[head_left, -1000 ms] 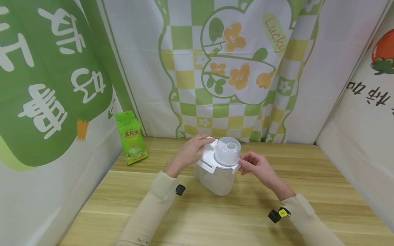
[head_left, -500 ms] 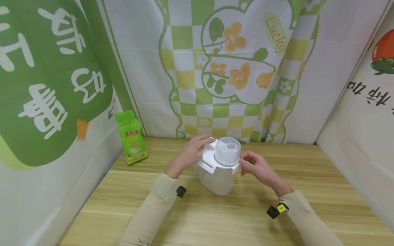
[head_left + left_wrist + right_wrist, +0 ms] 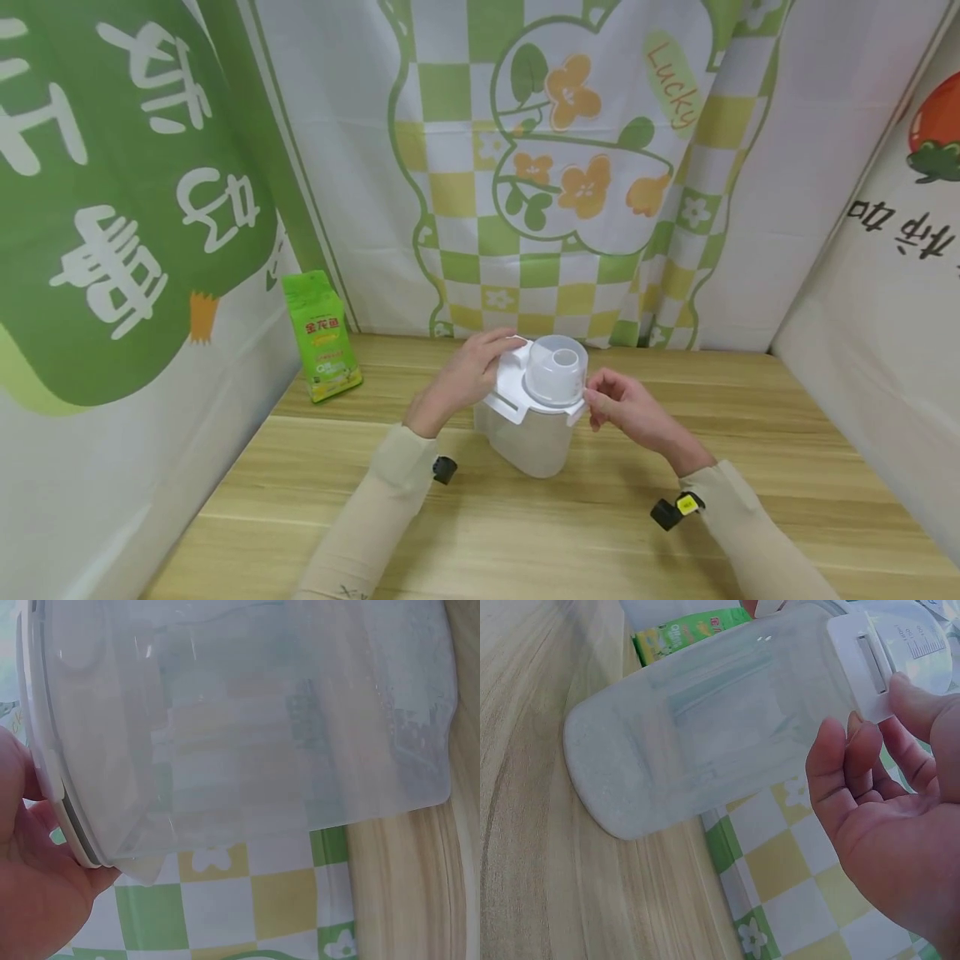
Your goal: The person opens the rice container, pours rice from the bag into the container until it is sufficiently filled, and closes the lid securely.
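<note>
A translucent plastic storage container (image 3: 528,442) stands upright on the table. Its white lid (image 3: 510,392) carries a clear measuring cup (image 3: 556,371), turned upside down. My left hand (image 3: 468,371) holds the lid at its left rear side, with fingers over the top; in the left wrist view, bent fingers lie at the lid's rim (image 3: 71,817). On the right, my right hand (image 3: 633,412) pinches the edge of a slotted lid clip (image 3: 866,667), which is flared outward from the container wall. The thumb touches the clip's edge, and the other fingers curl below it.
A green food bag (image 3: 324,342) with Chinese print stands at the table's left rear. Printed cloth (image 3: 555,275) hangs behind the wooden table (image 3: 675,375), and more cloth closes the left and right sides. Each wrist wears a small black camera (image 3: 444,469).
Both hands stay at the lid, almost still. The right wrist has shifted very slightly, and the view has moved a touch. The container stays in place.
</note>
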